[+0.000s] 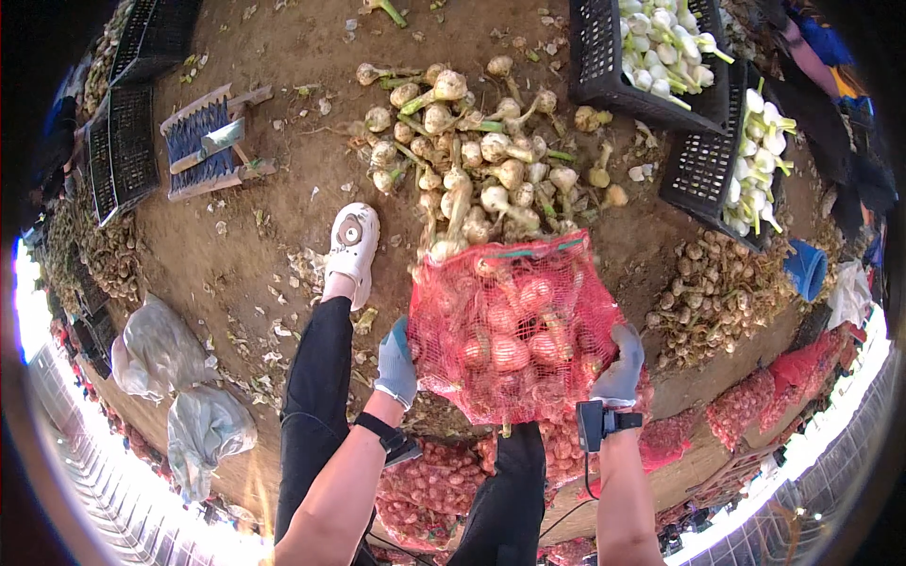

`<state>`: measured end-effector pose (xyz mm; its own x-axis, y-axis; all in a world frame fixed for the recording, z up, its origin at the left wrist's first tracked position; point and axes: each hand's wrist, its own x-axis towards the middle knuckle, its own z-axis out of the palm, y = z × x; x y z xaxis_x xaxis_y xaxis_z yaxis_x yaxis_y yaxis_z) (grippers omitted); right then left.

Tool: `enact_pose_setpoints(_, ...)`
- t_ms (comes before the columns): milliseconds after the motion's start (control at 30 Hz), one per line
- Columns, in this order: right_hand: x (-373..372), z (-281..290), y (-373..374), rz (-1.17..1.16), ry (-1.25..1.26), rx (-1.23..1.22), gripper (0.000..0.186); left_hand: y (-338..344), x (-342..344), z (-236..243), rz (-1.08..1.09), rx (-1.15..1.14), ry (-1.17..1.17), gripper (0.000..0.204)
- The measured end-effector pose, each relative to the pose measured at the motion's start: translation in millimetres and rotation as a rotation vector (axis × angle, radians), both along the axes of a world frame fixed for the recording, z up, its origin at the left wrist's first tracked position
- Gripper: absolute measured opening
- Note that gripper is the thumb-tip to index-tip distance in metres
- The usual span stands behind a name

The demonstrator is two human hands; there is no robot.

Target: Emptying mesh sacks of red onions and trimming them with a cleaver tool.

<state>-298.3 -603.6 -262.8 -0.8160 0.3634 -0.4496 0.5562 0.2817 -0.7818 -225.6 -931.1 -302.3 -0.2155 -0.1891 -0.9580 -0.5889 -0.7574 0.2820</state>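
Note:
Between my two gloved hands is a red mesh sack (pixel 514 330) of garlic bulbs, its open mouth with a green edge strip tipped away from me. My left hand (pixel 397 366) closes on the sack's left side; my right hand (pixel 620 366) grips its right side, fingers partly hidden by the mesh. Just beyond the mouth, a pile of garlic bulbs (pixel 500 173) with cut stems spreads over the dirt ground, some bulbs lying right at the mouth.
Black crates (pixel 604 90) of white peeled garlic stand at the far right, with a heap of untrimmed garlic (pixel 708 300) and a blue bucket (pixel 805 270) nearer. A small folding stool (pixel 209 143), black crates (pixel 123 156) and plastic bags (pixel 209 434) are at left. Full red sacks (pixel 429 491) lie behind.

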Motion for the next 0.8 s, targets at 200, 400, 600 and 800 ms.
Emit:
enact_pose_setpoints(200,30,77,-22,0.471,0.062,0.469,0.038,-7,25,35,0.044,-0.026,0.037,0.029)
enact_pose_setpoints(400,-25,127,-55,0.567,-0.065,0.538,0.039,-54,42,62,-0.071,-0.125,0.201,0.029)
enact_pose_setpoints(600,-121,56,-54,0.106,-0.074,-0.07,0.04,-86,-100,64,-0.216,-0.203,0.523,0.045)
enact_pose_setpoints(800,-6,-66,101,0.218,-0.272,0.173,0.052,-49,15,-38,0.134,-0.029,-0.066,0.043)
